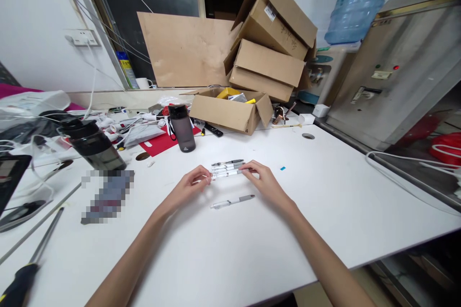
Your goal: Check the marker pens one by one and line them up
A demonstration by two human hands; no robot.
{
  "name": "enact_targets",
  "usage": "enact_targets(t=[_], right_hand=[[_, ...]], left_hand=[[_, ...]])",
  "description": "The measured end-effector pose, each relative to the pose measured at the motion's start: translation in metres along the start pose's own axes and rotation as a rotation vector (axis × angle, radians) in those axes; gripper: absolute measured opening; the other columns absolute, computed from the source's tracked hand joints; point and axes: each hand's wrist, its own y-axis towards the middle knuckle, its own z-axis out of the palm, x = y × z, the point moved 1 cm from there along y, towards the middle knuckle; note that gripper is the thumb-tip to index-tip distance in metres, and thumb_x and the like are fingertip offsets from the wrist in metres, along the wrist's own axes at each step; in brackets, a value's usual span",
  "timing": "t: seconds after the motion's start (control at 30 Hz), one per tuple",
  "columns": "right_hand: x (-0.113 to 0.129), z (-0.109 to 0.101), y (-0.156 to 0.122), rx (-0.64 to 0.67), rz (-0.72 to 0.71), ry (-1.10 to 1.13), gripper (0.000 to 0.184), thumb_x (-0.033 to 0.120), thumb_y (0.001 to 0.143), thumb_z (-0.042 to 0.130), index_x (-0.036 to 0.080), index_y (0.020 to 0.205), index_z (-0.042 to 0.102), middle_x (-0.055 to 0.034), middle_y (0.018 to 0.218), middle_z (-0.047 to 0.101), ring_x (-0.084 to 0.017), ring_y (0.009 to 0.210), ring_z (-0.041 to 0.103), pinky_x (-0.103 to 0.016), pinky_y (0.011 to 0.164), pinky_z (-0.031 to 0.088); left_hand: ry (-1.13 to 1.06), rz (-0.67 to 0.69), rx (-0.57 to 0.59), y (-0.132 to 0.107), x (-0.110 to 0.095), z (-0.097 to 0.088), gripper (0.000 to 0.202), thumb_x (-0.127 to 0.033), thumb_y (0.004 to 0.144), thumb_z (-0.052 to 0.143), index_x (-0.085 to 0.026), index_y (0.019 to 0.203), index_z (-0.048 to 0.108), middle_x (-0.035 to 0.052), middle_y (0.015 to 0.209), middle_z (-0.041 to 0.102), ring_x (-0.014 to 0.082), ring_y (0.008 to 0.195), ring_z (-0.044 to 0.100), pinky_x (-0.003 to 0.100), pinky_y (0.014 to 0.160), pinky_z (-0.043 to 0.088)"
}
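Both my hands rest on the white table [324,201] at its middle. My left hand [189,186] pinches the clear end of a pen [227,173], and my right hand [264,180] pinches the same pen's grey end. Two more pens [226,164] lie side by side just beyond it. A separate pen [232,201] with a grey grip lies loose on the table just in front of my hands, untouched.
A dark bottle [182,128] stands behind the pens, a larger dark bottle [91,146] at the left. An open cardboard box [230,111] and stacked boxes [270,38] fill the back. A screwdriver [25,268] lies at the near left. Cables clutter the left edge.
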Motion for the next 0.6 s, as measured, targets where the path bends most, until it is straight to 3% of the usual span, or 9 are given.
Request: enact_targets(t=[0.2,0.4,0.6], right_hand=[[-0.017,-0.001,-0.004,0.226,0.101,-0.016,0.016,0.03,0.093,0.06,0.022,0.096,0.074,-0.0055,0.101,0.07,-0.019,0.088,0.064,-0.031,0.079,0.048],[-0.021,0.001,-0.007,0.291,0.12,-0.119,0.015,0.026,0.09,0.062,0.025,0.093,0.077,-0.004,0.098,0.07,-0.019,0.088,0.063,-0.029,0.076,0.047],[-0.025,0.001,-0.008,0.341,0.155,-0.106,0.015,0.025,0.089,0.063,0.024,0.094,0.077,-0.0045,0.098,0.07,-0.019,0.084,0.064,-0.029,0.074,0.048]], left_hand=[[0.166,-0.001,0.146,-0.001,0.01,-0.007,0.028,-0.047,0.091,0.058,-0.02,0.095,0.066,0.0047,0.097,0.07,0.0208,0.09,0.062,0.03,0.079,0.048],[0.246,-0.019,0.249,-0.002,0.017,-0.004,0.032,-0.048,0.091,0.058,-0.021,0.102,0.071,0.0051,0.1,0.072,0.0202,0.09,0.062,0.026,0.071,0.044],[0.275,-0.007,0.273,-0.002,0.017,-0.004,0.033,-0.049,0.091,0.056,-0.023,0.102,0.074,0.0041,0.097,0.071,0.0182,0.083,0.058,0.025,0.067,0.04]])
